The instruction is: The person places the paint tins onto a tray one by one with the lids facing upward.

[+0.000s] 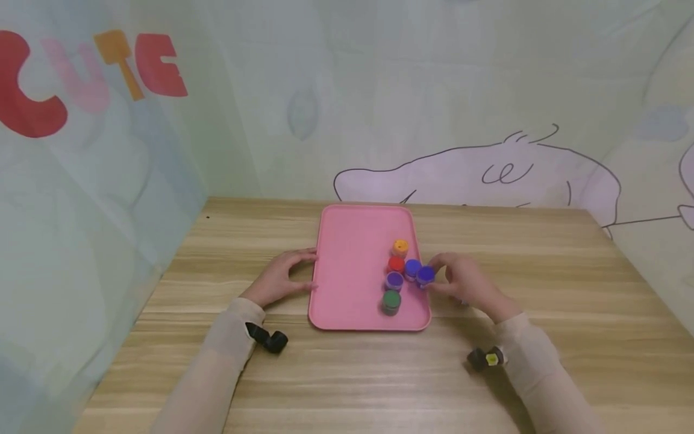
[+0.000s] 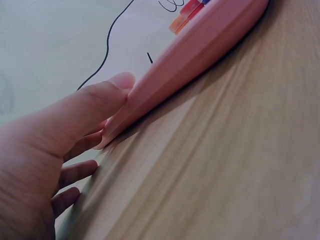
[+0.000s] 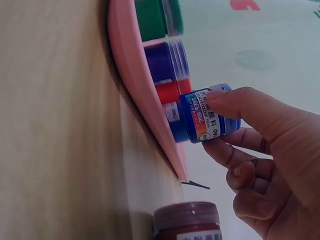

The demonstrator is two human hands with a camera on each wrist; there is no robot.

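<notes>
My right hand [image 1: 468,283] pinches a small blue paint jar [image 3: 200,117] between thumb and fingers, its printed label showing in the right wrist view. The jar is over the right side of a pink tray [image 1: 347,265]. Close beside it in the tray is another blue paint jar [image 1: 412,268]. Also there are an orange jar [image 1: 400,247], a red jar [image 1: 396,264], a purple jar [image 1: 394,281] and a green jar [image 1: 391,301]. At the tray's left rim, my left hand [image 1: 282,277] touches the edge with extended thumb and fingers.
A dark red paint jar [image 3: 187,222] stands on the wooden table [image 1: 352,380] outside the tray, mostly hidden behind the right hand in the head view. A printed cloth backdrop [image 1: 303,72] rises behind the table.
</notes>
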